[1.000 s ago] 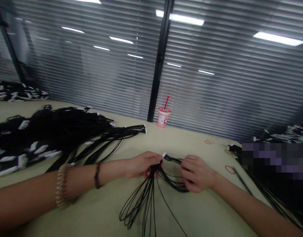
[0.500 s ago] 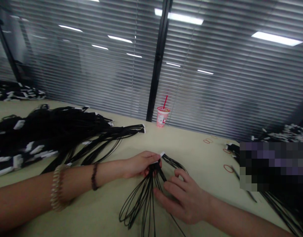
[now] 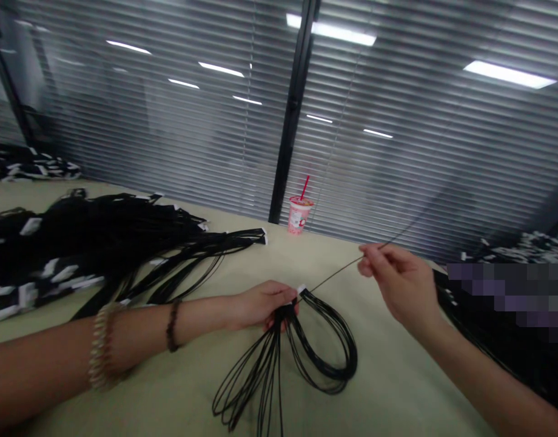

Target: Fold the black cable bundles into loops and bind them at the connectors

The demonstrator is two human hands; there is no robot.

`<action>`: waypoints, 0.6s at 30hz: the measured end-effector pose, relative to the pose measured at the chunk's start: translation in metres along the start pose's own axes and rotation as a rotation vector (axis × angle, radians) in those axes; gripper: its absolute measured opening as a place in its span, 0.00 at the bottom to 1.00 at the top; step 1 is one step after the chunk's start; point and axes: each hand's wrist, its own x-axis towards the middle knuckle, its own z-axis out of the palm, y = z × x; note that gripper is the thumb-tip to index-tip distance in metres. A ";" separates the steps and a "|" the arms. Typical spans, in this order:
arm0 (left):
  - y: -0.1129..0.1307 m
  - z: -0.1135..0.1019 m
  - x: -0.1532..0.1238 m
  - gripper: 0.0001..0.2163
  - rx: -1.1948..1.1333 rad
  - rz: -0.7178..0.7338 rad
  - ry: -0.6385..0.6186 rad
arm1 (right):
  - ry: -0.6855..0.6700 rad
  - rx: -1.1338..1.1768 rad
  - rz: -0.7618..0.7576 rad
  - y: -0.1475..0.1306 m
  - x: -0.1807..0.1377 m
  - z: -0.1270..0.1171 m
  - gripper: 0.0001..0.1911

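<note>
My left hand (image 3: 261, 303) is closed on the gathered middle of a bundle of black cords (image 3: 306, 358) lying on the beige table (image 3: 388, 376). The cords loop out toward me and to the right, and a small white tag shows at my fingertips. My right hand (image 3: 397, 276) is raised above the table to the right, pinching a single thin black cord (image 3: 338, 273). That cord runs taut from the bundle up through my fingers and on to the upper right.
A large heap of black cords with white tags (image 3: 79, 243) covers the table's left side. More cords lie at the right edge (image 3: 497, 340). A pink cup with a red straw (image 3: 299, 215) stands at the back by the blinds and a black window post (image 3: 290, 115).
My right hand left the bundle on the table, took one cord and lifted it up and to the right, pulling it taut. My left hand stayed on the bundle.
</note>
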 end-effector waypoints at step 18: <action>-0.005 -0.002 0.004 0.19 -0.170 -0.007 0.045 | -0.476 -0.091 0.344 0.011 -0.043 0.038 0.07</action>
